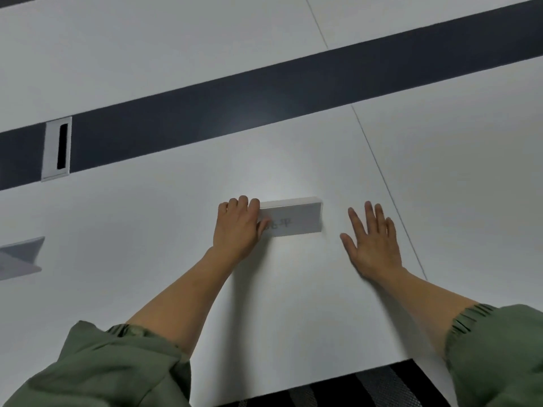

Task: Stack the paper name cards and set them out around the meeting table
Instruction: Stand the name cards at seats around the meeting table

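While left hand point(238, 227) grips the left end of the name card point(293, 220) standing on the desk point(147, 218), right hand point(371, 242) is spread flat just right of it, holding nothing. Far left sits a second folded card point(20, 257), well apart.

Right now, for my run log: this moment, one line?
left hand grips name card | right hand open, apart from card | card standing on table | second card at left

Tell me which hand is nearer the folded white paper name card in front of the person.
Left. The left hand grips the left end of the folded white paper name card; the right hand is spread open off its right end, not touching it.
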The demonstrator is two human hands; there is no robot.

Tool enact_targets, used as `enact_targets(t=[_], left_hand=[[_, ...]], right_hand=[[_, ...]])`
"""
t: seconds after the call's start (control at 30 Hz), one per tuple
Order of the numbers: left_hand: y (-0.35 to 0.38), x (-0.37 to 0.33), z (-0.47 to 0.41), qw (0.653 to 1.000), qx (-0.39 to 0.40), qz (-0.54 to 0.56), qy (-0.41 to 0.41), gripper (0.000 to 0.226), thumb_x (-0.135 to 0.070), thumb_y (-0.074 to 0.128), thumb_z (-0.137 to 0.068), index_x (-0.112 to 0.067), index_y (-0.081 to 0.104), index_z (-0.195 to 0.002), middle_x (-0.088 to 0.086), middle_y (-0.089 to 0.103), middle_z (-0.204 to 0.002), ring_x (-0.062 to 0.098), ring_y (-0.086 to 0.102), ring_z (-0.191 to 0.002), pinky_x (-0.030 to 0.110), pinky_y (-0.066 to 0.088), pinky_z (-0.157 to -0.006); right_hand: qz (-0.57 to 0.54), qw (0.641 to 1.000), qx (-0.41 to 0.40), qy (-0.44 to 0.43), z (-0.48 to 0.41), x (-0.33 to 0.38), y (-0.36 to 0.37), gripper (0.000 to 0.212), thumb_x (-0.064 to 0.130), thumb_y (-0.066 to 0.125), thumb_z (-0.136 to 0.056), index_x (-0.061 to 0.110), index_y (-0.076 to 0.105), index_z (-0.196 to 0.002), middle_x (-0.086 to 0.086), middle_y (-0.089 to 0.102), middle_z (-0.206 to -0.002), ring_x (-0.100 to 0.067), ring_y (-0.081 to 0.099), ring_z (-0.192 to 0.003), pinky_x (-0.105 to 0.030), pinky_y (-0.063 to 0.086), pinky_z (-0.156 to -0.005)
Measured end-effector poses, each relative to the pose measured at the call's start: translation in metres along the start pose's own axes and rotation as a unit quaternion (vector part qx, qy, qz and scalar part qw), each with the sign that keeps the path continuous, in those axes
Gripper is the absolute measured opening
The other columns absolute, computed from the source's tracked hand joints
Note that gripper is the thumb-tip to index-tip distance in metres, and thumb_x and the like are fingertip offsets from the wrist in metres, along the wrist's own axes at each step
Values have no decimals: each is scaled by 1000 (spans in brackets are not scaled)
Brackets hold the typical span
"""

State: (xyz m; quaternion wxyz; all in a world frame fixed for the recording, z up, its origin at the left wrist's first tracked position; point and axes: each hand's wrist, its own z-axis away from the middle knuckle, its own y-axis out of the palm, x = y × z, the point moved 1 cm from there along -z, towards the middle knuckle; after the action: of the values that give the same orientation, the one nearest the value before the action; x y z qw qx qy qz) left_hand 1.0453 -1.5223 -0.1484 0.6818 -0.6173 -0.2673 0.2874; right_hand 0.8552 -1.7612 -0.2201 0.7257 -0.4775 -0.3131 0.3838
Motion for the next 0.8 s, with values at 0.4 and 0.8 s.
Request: enact_targets(t=[0.4,0.8], left_hand=[[-6,-4,-39,998,21,6,-62,43,-46,45,-96,-6,55,-108,13,57,-99,34,51,-88,41,36,-80],[-39,-5,19,986,-15,82,-145,49,-37,51,-94,-12,46,-137,15,46,-138,33,44,-123,43,29,-107]], right_hand=[[11,999,-53,-3,-5,-8,16,71,61,19,-96,29,3,-157,-9,-8,-164,-26,-13,-151,-48,2,-122],[30,999,22,-10,-7,-6,5,68,61,5,-97,31,-19,-153,-9,-24,-161,-28,-25,-147,-48,-9,-119]])
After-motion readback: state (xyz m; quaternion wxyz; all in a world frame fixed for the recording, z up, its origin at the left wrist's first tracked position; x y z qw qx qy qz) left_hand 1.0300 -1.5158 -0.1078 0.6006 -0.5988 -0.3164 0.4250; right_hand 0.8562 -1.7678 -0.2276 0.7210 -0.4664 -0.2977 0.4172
